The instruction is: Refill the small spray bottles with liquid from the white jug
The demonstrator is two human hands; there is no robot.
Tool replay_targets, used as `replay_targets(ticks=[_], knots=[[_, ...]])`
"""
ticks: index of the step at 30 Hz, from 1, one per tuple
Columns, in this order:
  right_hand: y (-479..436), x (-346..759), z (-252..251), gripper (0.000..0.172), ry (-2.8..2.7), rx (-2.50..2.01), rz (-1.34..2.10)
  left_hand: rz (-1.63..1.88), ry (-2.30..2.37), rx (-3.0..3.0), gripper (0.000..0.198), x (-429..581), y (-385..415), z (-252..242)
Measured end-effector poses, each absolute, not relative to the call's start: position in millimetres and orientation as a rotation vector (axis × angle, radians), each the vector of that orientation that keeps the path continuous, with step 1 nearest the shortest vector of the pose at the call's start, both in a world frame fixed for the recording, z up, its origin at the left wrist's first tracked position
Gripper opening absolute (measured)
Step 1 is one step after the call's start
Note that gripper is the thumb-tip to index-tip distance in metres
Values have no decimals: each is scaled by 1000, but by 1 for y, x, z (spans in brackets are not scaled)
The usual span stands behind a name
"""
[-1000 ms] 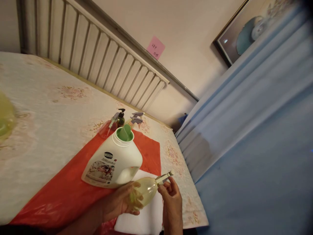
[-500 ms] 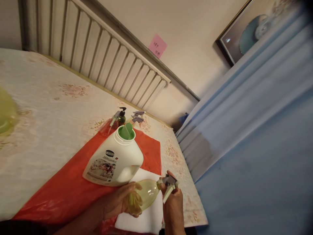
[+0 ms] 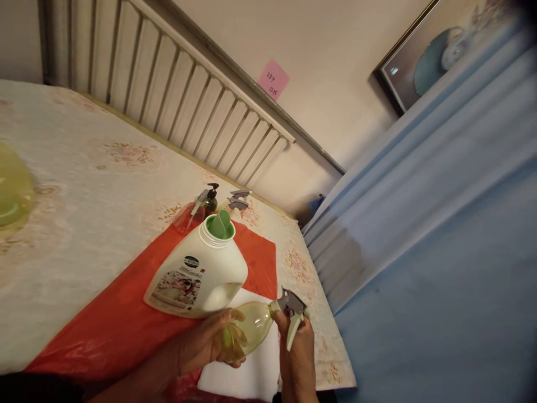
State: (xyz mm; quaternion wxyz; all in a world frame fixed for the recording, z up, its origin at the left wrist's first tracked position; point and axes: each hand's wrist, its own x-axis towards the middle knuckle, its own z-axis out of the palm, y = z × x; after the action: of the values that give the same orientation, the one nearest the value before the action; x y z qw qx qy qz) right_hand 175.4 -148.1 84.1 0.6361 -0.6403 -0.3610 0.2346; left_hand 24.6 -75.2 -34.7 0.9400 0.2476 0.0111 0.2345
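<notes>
Spray bottle (image 3: 257, 326), tilted, left hand (image 3: 215, 337) cupping it

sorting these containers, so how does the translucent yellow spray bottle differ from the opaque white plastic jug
The translucent yellow spray bottle is smaller than the opaque white plastic jug.
The bottle is held tilted between the left hand and right hand; the jug stands on the red plastic sheet.
The bottle carries a grey-and-white trigger head; the jug is uncapped, showing a green spout.
Both taper toward their tops.
</notes>
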Motion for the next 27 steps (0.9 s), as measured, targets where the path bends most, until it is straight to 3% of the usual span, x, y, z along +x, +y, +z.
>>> replay_targets(ticks=[3, 14, 21, 27], knots=[[-149, 174, 84, 32, -833, -1520, 505, 477, 25, 508, 41, 24, -75, -35], [-151, 179, 91, 33, -1023, -1444, 509, 344, -30, 511, 51, 28, -75, -40], [-150, 169, 102, 46, -996, -1145, 880, 182, -55, 466, 66, 24, -75, -33], [-145, 167, 97, 47, -878, -1075, 908, 262, -16, 445, 63, 25, -73, -35]])
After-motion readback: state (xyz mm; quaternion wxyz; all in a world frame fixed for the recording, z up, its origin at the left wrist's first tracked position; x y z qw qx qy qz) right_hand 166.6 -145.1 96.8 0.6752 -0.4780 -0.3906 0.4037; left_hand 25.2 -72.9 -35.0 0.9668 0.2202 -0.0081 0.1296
